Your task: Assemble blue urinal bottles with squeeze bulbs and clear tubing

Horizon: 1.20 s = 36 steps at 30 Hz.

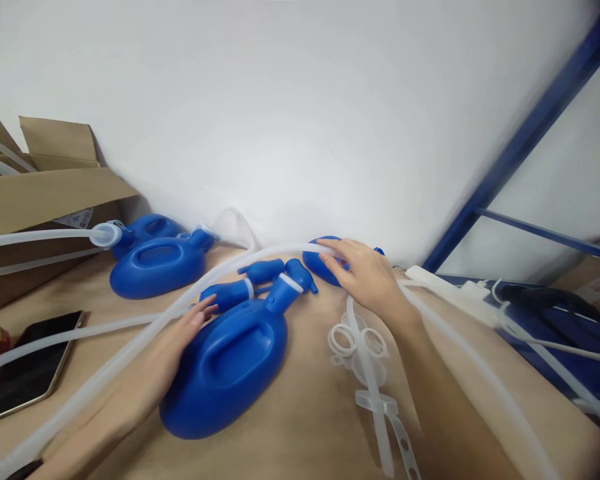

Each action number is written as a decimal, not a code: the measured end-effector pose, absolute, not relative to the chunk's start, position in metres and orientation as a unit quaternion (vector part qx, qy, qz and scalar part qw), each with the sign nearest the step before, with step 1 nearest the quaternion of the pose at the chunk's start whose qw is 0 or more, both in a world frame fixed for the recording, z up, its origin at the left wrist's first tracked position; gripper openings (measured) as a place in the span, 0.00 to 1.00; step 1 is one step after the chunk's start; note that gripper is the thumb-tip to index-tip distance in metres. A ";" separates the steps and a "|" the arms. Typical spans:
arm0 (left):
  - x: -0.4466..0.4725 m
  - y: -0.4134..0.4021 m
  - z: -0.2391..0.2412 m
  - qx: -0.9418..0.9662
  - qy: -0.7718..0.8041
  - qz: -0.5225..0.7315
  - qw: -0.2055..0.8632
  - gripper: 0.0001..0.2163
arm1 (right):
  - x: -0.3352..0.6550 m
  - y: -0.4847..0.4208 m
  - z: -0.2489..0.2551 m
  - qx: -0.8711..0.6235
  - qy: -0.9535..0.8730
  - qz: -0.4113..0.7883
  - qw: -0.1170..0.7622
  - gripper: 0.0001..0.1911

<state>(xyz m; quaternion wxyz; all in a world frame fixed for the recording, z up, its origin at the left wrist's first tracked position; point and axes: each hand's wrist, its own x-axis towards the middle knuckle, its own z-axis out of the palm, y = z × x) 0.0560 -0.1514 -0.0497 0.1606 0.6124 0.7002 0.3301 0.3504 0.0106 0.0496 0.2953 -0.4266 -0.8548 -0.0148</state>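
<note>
My right hand (367, 277) has its thumb and forefinger around a long translucent tube (267, 252), which arches from the lower left. Behind that hand, partly hidden, lies a blue bottle (324, 261). My left hand (177, 340) is stretched out, fingers loosely extended, beside a large blue urinal bottle (230, 367) with a moulded handle and white neck ring. Its fingertips are at a blue spout fitting (229, 295); whether they touch it I cannot tell. Two more blue fittings, one at the back (264, 270) and one by the bottle's neck (300, 275), lie close by.
Translucent rings and a strap (375, 401) lie below my right hand. More blue bottles (160, 263) stand at the left by a cardboard box (45, 200). A phone (33, 363) lies at the left; a power strip (450, 293) and a blue metal frame (525, 140) are at the right.
</note>
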 end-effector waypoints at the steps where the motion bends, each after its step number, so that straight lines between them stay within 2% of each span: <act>1: 0.062 -0.146 -0.046 0.605 0.704 0.329 0.174 0.29 | 0.349 0.010 0.048 -0.413 -0.861 0.004 0.297 0.19; 4: 0.088 -0.135 -0.039 0.615 0.700 0.297 0.210 0.28 | 0.342 0.011 0.042 -0.366 -0.869 0.073 0.324 0.20; 7: 0.109 -0.125 -0.024 0.657 0.676 0.266 0.203 0.30 | 0.341 0.015 0.037 -0.328 -0.878 0.097 0.334 0.21; 13: 0.096 -0.096 0.043 0.719 0.613 0.306 0.117 0.26 | 0.351 0.027 0.033 -0.306 -0.908 -0.039 0.282 0.19; 16: 0.078 -0.076 0.053 0.725 0.628 0.247 0.138 0.27 | 0.353 0.031 0.031 -0.329 -0.903 -0.080 0.266 0.20; 19: 0.067 -0.056 0.038 0.758 0.617 0.126 0.167 0.27 | 0.350 0.032 0.027 -0.347 -0.894 -0.115 0.258 0.20; 22: 0.063 -0.037 0.016 0.777 0.614 0.058 0.128 0.24 | 0.344 0.031 0.023 -0.369 -0.889 -0.103 0.252 0.21; 27: 0.067 -0.001 -0.009 0.763 0.641 0.055 0.063 0.21 | 0.336 0.024 0.021 -0.353 -0.891 0.031 0.284 0.25; 31: 0.074 0.022 -0.034 0.743 0.667 0.059 0.001 0.23 | 0.349 0.023 0.028 -0.303 -0.905 0.161 0.250 0.38; 36: 0.078 0.033 -0.059 0.724 0.685 0.072 -0.044 0.28 | 0.373 0.026 0.040 -0.282 -0.906 0.249 0.193 0.36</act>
